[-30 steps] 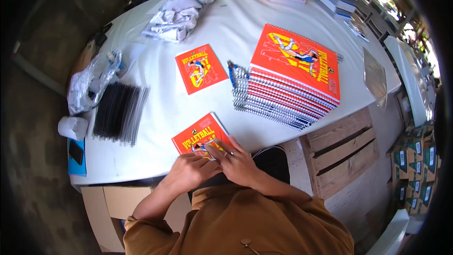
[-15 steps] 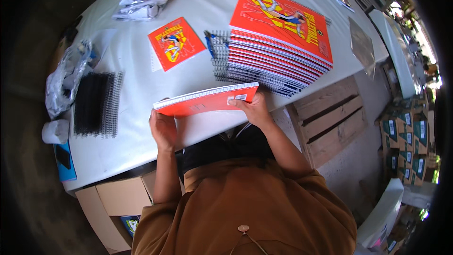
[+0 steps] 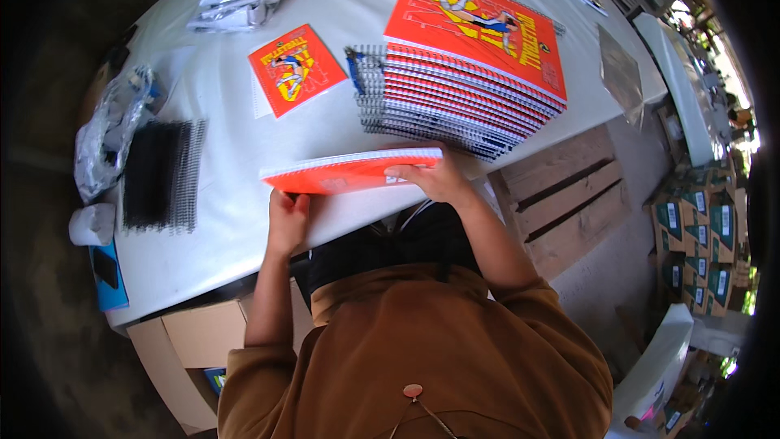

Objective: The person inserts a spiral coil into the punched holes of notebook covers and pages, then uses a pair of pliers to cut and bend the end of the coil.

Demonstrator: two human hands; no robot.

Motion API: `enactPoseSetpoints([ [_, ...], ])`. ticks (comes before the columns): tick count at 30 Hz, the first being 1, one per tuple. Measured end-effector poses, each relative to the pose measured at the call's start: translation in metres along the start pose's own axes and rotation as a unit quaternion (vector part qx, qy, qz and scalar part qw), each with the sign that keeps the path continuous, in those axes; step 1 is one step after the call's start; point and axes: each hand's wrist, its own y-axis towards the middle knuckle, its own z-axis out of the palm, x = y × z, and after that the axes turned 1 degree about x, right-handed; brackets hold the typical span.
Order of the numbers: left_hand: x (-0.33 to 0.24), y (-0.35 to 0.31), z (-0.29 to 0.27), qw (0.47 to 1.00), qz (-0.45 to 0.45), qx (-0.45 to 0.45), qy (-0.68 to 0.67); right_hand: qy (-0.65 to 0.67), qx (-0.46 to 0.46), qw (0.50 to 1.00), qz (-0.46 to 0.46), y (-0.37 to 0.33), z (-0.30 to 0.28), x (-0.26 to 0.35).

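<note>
A red notebook point(image 3: 345, 176) is held just above the table's near edge, tilted so its white spine edge faces away and its red cover faces me. My right hand point(image 3: 443, 179) grips its right end, thumb flat on the cover and fingers behind. My left hand point(image 3: 287, 223) is curled at the lower left edge, its fingertips partly hidden by the notebook. Beyond it stands a tall stack of red spiral notebooks point(image 3: 479, 32), with black wire coils point(image 3: 371, 97) along its left side. A smaller red booklet point(image 3: 296, 71) lies left of the stack on white sheets.
On the white-covered table point(image 3: 227, 195), black binding coils point(image 3: 162, 175) lie at left beside crumpled plastic point(image 3: 110, 134) and a white roll point(image 3: 92, 225). A phone point(image 3: 105, 267) rests on a blue book. A wooden pallet point(image 3: 561, 195) and stacked cartons point(image 3: 699, 236) stand right; an open cardboard box point(image 3: 203, 337) is below.
My left hand has slid down from the notebook's left corner to its lower edge, thumb off the cover. The right hand keeps its grip. The notebook has tilted slightly.
</note>
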Motion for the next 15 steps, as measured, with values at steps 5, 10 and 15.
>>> enactPoseSetpoints([
  [5,0.014,0.073,-0.103,0.751,0.069,-0.244,0.61,-0.036,-0.074,0.996,-0.043,-0.01,0.001,-0.003],
  [10,0.041,0.084,-0.163,0.734,-0.022,-0.223,0.641,-0.008,-0.088,0.996,-0.03,-0.011,0.007,0.003],
  [15,0.001,0.083,-0.189,0.863,-0.059,-0.304,0.399,-0.03,-0.067,0.995,-0.069,-0.015,0.0,0.0],
])
